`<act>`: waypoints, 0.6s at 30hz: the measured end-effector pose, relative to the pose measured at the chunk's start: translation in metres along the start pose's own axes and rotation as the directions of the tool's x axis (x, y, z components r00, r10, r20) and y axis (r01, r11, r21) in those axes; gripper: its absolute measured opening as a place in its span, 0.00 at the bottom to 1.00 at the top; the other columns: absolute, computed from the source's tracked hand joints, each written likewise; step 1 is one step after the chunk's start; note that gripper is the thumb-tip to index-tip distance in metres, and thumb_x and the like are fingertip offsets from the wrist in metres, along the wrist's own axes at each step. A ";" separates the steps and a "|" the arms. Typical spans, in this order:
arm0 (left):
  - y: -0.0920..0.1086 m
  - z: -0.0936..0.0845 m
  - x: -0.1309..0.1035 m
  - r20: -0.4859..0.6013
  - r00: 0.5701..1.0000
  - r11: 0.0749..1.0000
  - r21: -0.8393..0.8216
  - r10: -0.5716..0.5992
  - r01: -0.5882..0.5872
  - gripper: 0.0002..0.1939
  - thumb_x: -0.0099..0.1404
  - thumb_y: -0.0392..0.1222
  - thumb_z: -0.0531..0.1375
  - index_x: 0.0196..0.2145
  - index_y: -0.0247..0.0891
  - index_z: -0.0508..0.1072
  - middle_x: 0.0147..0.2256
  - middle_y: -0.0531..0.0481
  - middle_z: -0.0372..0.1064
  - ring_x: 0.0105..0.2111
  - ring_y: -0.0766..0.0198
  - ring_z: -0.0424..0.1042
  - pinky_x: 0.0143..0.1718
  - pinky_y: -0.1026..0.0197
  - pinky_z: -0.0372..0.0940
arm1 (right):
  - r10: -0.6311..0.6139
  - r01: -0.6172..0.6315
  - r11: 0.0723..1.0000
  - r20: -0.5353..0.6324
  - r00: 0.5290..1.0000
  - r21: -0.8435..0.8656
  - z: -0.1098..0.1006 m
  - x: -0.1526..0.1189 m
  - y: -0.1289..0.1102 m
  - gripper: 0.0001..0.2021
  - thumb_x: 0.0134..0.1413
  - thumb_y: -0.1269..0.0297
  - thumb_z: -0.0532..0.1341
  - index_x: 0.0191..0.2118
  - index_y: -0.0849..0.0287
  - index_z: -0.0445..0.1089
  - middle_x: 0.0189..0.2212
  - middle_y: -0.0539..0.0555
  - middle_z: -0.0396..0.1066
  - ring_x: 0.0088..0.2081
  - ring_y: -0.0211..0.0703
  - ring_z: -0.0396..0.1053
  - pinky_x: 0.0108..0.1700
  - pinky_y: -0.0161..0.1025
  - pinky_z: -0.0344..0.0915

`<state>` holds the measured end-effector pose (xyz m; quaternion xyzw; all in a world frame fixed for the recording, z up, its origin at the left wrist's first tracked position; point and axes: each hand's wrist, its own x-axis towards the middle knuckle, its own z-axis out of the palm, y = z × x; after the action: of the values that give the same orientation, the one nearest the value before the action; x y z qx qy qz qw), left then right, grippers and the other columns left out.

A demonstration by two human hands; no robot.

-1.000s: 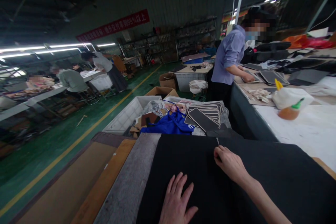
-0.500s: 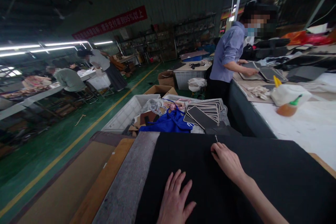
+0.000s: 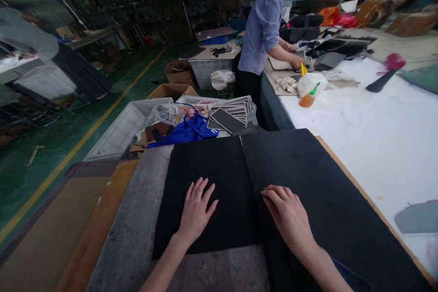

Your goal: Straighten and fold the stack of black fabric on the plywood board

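A black sheet of material (image 3: 308, 169) lies on the grey bench (image 3: 137, 232) in front of me, cut lengthwise so that a narrower black piece (image 3: 208, 164) lies on its left. My left hand (image 3: 196, 210) rests flat on that left piece, fingers spread. My right hand (image 3: 287, 214) lies palm down on the larger piece, its fingertips at the cut line. No tool shows in either hand.
A white table (image 3: 369, 127) runs along the right with a glue bottle (image 3: 306, 99) and a pink-handled tool (image 3: 385, 75). A person in a blue shirt (image 3: 262, 32) works at its far end. Beyond the bench lie stacked black panels (image 3: 229, 116) and blue cloth (image 3: 186, 131).
The view tilted down and both hands drew back toward me. My right hand left the far edge of the sheet, where a thin tool showed, and now lies flat.
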<state>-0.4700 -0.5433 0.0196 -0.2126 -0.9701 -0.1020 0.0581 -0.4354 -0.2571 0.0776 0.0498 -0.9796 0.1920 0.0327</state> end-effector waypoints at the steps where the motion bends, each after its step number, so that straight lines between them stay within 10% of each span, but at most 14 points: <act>1: 0.001 -0.001 0.000 0.008 1.000 1.000 0.006 -0.001 0.001 0.22 0.69 0.47 0.52 0.59 0.43 0.61 0.61 0.43 0.56 0.64 0.51 0.51 0.63 0.39 0.50 | -0.004 0.004 1.000 0.017 1.000 0.014 0.004 -0.020 -0.002 0.11 0.64 0.64 0.51 0.46 0.50 0.69 0.48 0.51 0.69 0.50 0.44 0.64 0.47 0.42 0.61; 7: 0.004 -0.004 0.001 0.001 1.000 1.000 0.003 -0.002 0.002 0.21 0.69 0.46 0.53 0.58 0.43 0.61 0.61 0.44 0.57 0.64 0.52 0.52 0.63 0.40 0.50 | -0.073 0.075 0.997 0.053 0.996 -0.037 0.044 -0.095 -0.015 0.16 0.61 0.63 0.54 0.53 0.45 0.66 0.59 0.48 0.62 0.61 0.47 0.56 0.60 0.50 0.53; 18: -0.014 -0.010 -0.010 -0.087 0.994 0.997 -0.052 -0.068 0.064 0.22 0.66 0.47 0.56 0.57 0.45 0.62 0.58 0.44 0.58 0.63 0.49 0.52 0.60 0.36 0.54 | -0.213 0.211 0.967 0.001 0.977 -0.145 0.071 -0.101 -0.023 0.18 0.58 0.63 0.55 0.54 0.44 0.67 0.55 0.46 0.68 0.58 0.52 0.62 0.59 0.58 0.54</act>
<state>-0.4663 -0.5618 0.0250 -0.1769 -0.9702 -0.1372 0.0926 -0.3356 -0.2968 0.0121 0.1503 -0.9797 0.1162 0.0636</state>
